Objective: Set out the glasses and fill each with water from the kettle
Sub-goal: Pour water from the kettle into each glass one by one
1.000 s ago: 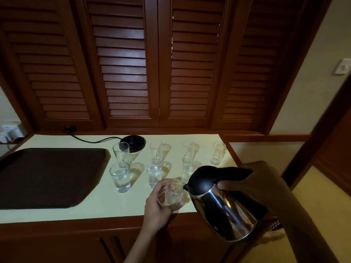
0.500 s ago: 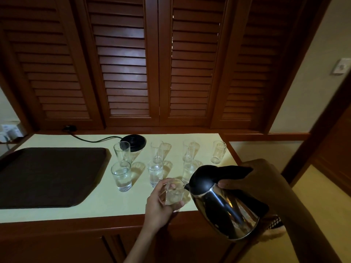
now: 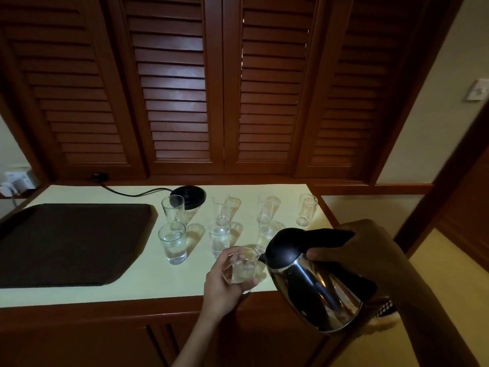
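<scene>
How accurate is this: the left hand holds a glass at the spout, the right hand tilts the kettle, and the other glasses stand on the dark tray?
One error: in the head view the other glasses stand on the pale counter beside the dark tray, not on it. The rest holds.

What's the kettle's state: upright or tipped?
Tipped. The kettle leans spout-first toward the glass held by the left hand; the right hand grips it. Water stream: cannot tell.
</scene>
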